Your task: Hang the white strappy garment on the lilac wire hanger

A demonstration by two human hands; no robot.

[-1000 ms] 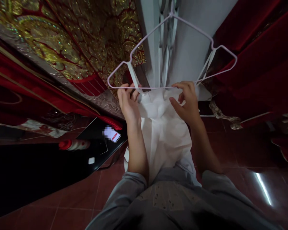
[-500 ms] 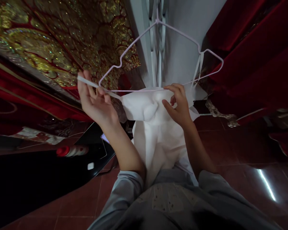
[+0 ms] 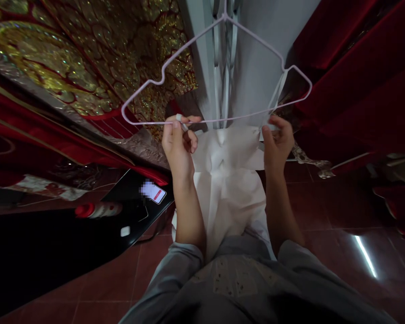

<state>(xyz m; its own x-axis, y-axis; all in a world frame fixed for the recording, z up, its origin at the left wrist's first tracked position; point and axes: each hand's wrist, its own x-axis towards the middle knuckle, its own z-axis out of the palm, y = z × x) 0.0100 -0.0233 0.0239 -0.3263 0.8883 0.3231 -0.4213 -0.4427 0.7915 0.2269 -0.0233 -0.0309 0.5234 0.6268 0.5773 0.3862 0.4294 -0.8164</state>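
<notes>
A pale pink wire hanger (image 3: 253,37) hangs in front of me. One white strap (image 3: 279,90) of a white garment (image 3: 231,193) loops over the notch on its right side. At the bottom bar, left of centre, my left hand (image 3: 180,148) is closed in a pinch, with a bit of white strap showing at its fingers. My right hand (image 3: 278,141) pinches the garment's upper right corner, just below the bar. The garment hangs down toward my lap.
Gold sequinned fabric (image 3: 121,49) hangs at the left, and dark red cloth (image 3: 361,90) at the right. On the black table (image 3: 54,252) are a red-capped bottle (image 3: 99,210), a lit phone (image 3: 155,192) and a small white case (image 3: 125,231).
My left hand has moved right and inward with the strap, its fingers now closed at the hanger bar. My right hand has moved right to the garment's corner. The hanger has shifted slightly.
</notes>
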